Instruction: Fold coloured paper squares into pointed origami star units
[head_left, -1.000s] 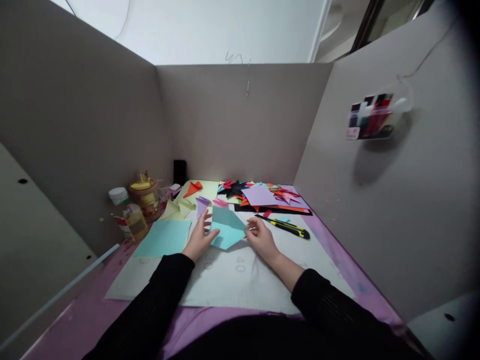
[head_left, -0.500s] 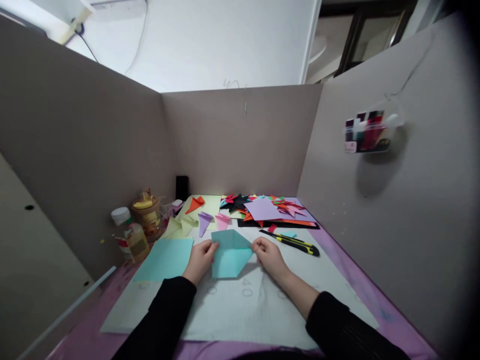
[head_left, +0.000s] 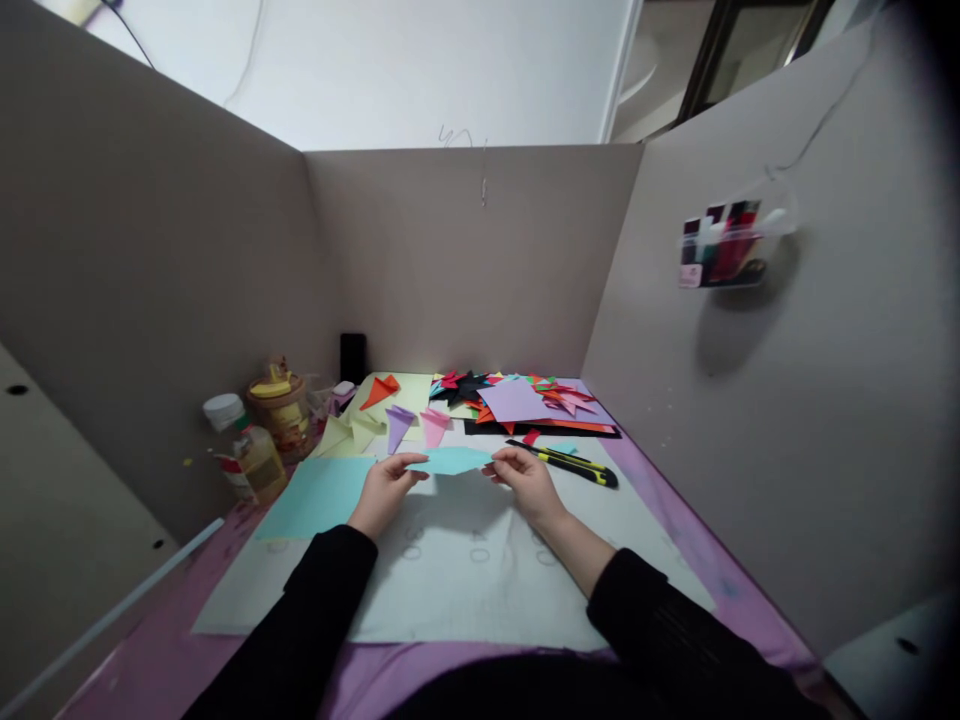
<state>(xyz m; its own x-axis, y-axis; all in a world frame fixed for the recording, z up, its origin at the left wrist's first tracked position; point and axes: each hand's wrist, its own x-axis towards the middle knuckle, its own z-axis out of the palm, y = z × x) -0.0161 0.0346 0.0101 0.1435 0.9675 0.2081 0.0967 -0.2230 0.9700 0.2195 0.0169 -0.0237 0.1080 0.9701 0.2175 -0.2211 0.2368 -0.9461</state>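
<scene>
A light-blue sheet of folding paper (head_left: 452,460) is held up above the white mat (head_left: 450,590), tipped so that it shows nearly edge-on. My left hand (head_left: 386,488) pinches its left end between thumb and fingers. At the opposite end, my right hand (head_left: 527,482) grips the corner the same way. Beside my left forearm lies a flat light-blue sheet (head_left: 315,498). Just right of my right hand rests a yellow and black utility knife (head_left: 577,466).
Folded purple (head_left: 400,426), pink (head_left: 435,427) and orange pieces (head_left: 380,391) lie beyond my hands. A pile of coloured paper stars (head_left: 469,388) and a lilac sheet (head_left: 514,400) are at the back. A bottle (head_left: 251,460) and a brown tub (head_left: 281,415) stand left. Grey partitions enclose the table.
The held paper has been tilted from showing its creased face to nearly edge-on, and both hands have turned with it. The whole view has shifted slightly.
</scene>
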